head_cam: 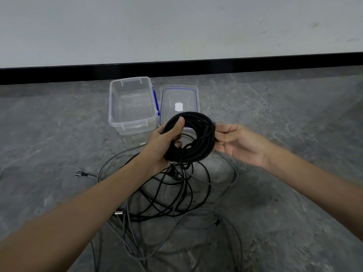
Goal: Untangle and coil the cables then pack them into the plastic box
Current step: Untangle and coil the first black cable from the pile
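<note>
Head view: left hand [167, 143] is clamping the coil [205, 142], right hand [240, 144] pinching its side, and the tail [183, 160] trailing into the tangle [169, 202] on the floor [59, 134] is risking snagging, spilling loops.

Black coil [208, 142]: many tight loops held off the floor, its left side wrapped by the left hand [165, 143] fingers with the thumb over the top, its right edge pinched by the right hand [240, 144] fingertips. Its tail drops below the fingers into the loose cables [167, 203], a black and grey tangle spread on the floor. Plastic box [115, 107]: clear, blue latches, open, upright just beyond the left thumb, with the lid [177, 94] flat beside it, beyond the coil's top.
</note>
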